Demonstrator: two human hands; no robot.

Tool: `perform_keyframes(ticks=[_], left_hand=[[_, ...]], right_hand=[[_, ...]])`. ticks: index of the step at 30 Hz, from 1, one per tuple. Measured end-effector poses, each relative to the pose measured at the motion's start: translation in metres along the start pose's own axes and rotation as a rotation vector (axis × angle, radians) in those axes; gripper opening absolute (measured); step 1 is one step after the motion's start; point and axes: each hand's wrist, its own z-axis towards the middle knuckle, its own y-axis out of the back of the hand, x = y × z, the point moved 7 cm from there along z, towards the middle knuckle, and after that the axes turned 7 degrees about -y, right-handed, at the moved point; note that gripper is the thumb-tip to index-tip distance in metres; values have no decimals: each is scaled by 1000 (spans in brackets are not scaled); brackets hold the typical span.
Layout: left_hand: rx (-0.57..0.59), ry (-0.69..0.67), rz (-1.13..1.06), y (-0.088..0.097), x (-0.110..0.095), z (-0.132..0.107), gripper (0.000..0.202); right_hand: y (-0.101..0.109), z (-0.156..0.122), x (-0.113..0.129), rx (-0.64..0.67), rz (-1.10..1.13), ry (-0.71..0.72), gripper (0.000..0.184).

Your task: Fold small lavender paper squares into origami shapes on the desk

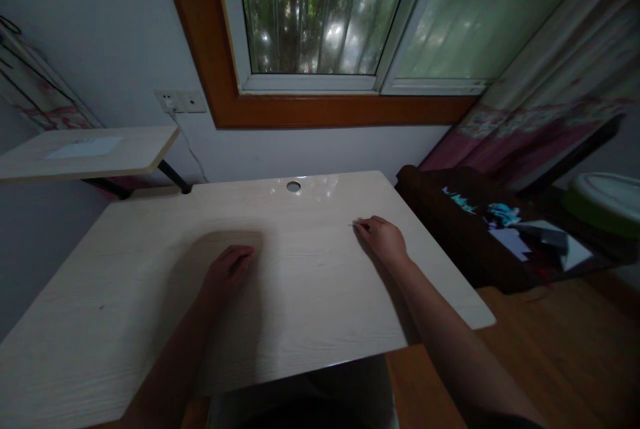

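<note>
My right hand (384, 237) is over the far right part of the pale wood-grain desk (310, 296), its fingers closed in a pinch. A tiny thin thing (353, 224) pokes out from the fingertips to the left, too small to name. On the left side of the desk, my left hand (230, 270) has its fingers curled and pressed together. Whatever it holds, if anything, is hidden. A broad shadow lies around that hand. A small dark mark (102, 308) shows on the desktop farther left.
A raised shelf (145, 152) on black legs stands at the back left, with a paper on it. Behind it are a wall socket (193, 102) and a white cable. The desktop has a round hole (293, 186). A dark brown couch-like surface (450, 236) with scattered items lies beyond the right edge.
</note>
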Motion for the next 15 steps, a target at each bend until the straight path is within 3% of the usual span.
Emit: perform_keyframes(ticks=[4,8,11,15], left_hand=[[8,17,-10,-2,4,-1,30],[44,22,-9,-4,5,-1,28],[44,17,12,-3,4,0,27],[29,9,39,-1,2,1,26]], right_hand=[[6,6,-20,-14,66,-17,30],[24,22,-55,-24,163,-68,27],[52,40,-94,-89,188,-149,27],[99,63,-159,-238,217,-402,40]])
